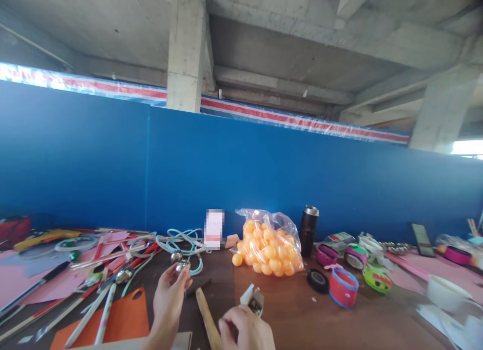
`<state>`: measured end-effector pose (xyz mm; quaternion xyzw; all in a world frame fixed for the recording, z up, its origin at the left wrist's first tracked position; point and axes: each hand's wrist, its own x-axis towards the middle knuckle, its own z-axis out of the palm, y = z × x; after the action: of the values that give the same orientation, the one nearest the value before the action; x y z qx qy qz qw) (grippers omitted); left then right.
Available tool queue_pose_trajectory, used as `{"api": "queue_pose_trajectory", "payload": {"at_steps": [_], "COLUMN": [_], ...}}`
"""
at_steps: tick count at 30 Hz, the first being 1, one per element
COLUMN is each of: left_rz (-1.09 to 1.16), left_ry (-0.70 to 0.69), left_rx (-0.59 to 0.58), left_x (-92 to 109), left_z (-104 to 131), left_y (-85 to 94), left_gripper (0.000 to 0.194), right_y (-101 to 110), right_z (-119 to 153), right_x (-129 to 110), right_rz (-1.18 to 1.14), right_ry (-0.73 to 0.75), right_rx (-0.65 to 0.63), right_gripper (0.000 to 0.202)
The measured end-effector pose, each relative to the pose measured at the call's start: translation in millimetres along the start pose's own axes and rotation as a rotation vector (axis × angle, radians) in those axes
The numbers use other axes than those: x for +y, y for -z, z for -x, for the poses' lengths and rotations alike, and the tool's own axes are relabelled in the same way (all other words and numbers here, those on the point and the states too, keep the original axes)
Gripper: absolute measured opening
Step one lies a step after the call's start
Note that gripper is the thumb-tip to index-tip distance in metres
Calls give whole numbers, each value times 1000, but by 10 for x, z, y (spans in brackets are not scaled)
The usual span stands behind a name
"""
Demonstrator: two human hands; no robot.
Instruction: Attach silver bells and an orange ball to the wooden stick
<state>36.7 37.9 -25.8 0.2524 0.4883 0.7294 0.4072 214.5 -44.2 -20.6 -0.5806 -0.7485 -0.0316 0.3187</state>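
A blue partition (241, 173) spans mid-frame behind the brown table (302, 312). Lower centre: a bag of orange balls (268, 247); the left hand (168, 297), fingertips pinching a silver ball (181, 267); the right hand (249, 330), grip unclear; a wooden stick (207, 317) between them; a small open box (255, 300), partly hidden.
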Motion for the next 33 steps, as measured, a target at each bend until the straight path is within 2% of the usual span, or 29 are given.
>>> {"api": "queue_pose_trajectory", "payload": {"at_steps": [3,5,9,14,21,26,33], "left_rz": [-31,-50,-64,-122,-163,-162,-148], "left_ry": [10,13,5,-7,-12,-12,0], "left_rx": [-23,-45,-113,-197,-254,-269,-274], "left_x": [1,4,31,99,87,75,126], "left_z": [13,34,110,231,288,310,373], "left_y": [-7,-18,-51,-90,-131,-146,-167], "left_gripper": [45,48,51,51,51,49,50], "right_y": [104,136,145,145,140,159,198], "right_z": [-68,-106,-153,-177,-165,-160,-181], "right_x": [100,192,329,378,424,446,395], "right_rz": [-24,6,105,133,161,165,159], "right_ry": [-12,-60,-170,-283,-250,-291,-280], "right_rx": [115,132,72,14,-96,-138,-153], "right_gripper": [16,16,14,10,11,19,18]}}
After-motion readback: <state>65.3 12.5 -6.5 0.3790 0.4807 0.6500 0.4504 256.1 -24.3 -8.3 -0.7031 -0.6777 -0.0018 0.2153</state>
